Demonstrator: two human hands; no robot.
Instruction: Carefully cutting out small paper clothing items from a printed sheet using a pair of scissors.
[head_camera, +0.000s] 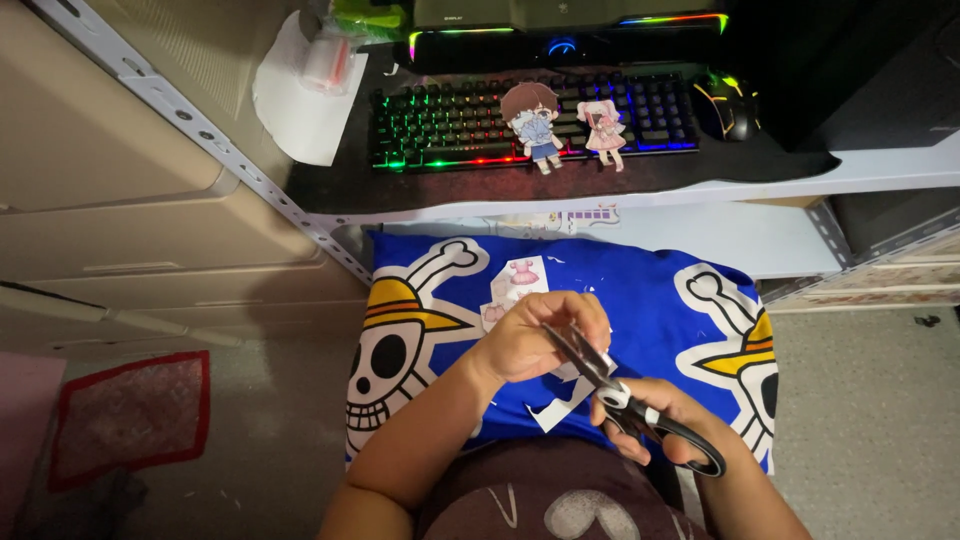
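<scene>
1. Right hand (665, 422): gripping the black handles of the scissors (612, 390), fingers through the loops; the blades are pointing up and left toward the other hand.
2. Left hand (535, 335): curling closed around a white paper sheet (515, 290), pinching it where the blades are meeting it.
3. Sheet: sticking out above the left hand, showing a small pink dress print; it is lying over the blue pillow (640, 300) on the lap.
4. Paper scrap (560, 408): hanging below the left hand, just beside the scissors.
5. Two paper dolls (565, 125): leaning upright against the backlit keyboard (450, 120) on the desk.
6. Mouse (727, 105): sitting right of the keyboard.
</scene>
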